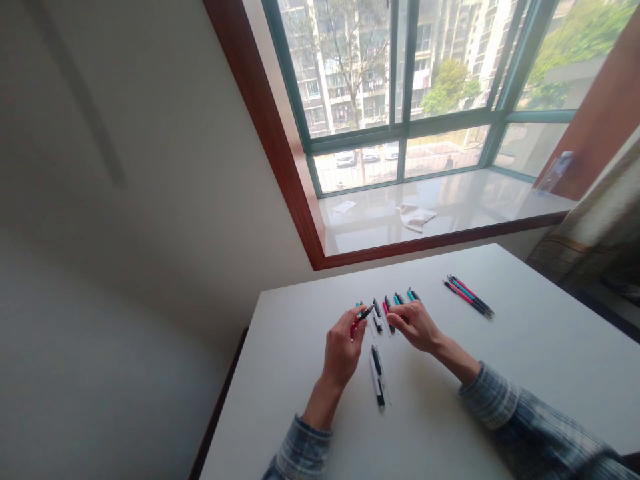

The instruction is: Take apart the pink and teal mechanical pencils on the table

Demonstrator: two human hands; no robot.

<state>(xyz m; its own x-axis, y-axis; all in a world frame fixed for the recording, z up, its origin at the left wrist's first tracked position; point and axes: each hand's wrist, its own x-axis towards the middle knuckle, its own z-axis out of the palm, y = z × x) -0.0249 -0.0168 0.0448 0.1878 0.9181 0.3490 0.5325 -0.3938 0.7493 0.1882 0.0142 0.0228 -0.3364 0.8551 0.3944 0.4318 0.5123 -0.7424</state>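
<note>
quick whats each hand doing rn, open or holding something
Left hand: closed, pinching a black and red pen.
Right hand: open, fingers lying over a row of pens, no clear grip.

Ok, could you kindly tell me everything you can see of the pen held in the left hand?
The slim pen looks plastic, black towards its upper end with a red barrel lower down, partly hidden by the fingers. It lies slanted, pinched in the left hand over the white table; its tip is too small to make out.
</note>
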